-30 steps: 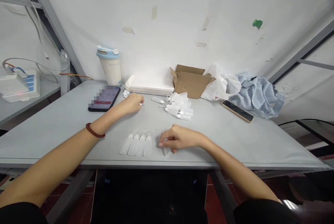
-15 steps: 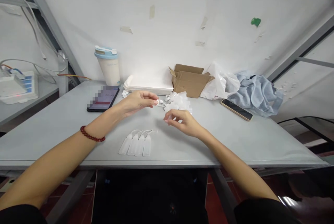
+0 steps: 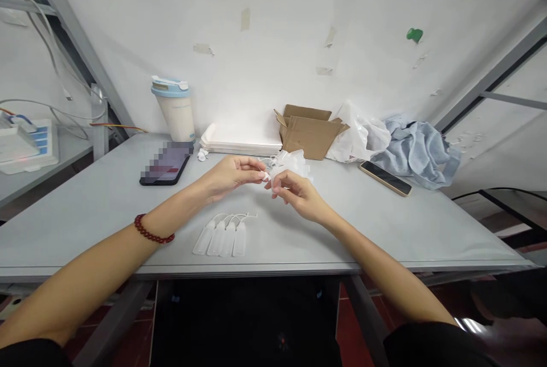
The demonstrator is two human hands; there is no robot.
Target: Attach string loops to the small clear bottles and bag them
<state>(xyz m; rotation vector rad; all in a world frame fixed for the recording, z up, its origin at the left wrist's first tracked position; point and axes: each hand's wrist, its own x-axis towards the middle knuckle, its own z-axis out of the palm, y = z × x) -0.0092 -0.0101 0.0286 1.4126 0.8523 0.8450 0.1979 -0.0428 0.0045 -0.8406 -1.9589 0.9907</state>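
Note:
My left hand (image 3: 233, 174) is raised over the grey table (image 3: 384, 230), its fingertips pinched on a small white cap (image 3: 265, 175). My right hand (image 3: 297, 191) meets it fingertip to fingertip, closed on a small clear bottle (image 3: 277, 176) that is mostly hidden by the fingers. Just behind both hands lies a pile of small clear bottles (image 3: 294, 160). Below the hands, a neat row of several flat clear bottles (image 3: 220, 239) lies near the table's front edge. I wear a red bead bracelet (image 3: 152, 232) on my left wrist.
At the back stand a tumbler with a blue lid (image 3: 174, 107), a stack of white trays (image 3: 239, 140), an open cardboard box (image 3: 310, 130), a white plastic bag (image 3: 363, 136) and a blue cloth (image 3: 416, 150). A dark phone (image 3: 164, 166) lies left, another phone (image 3: 385, 178) right.
My left hand left the spot by the dark phone and rose to the middle with the cap. My right hand lifted off the table's front with the bottle. The two hands came together.

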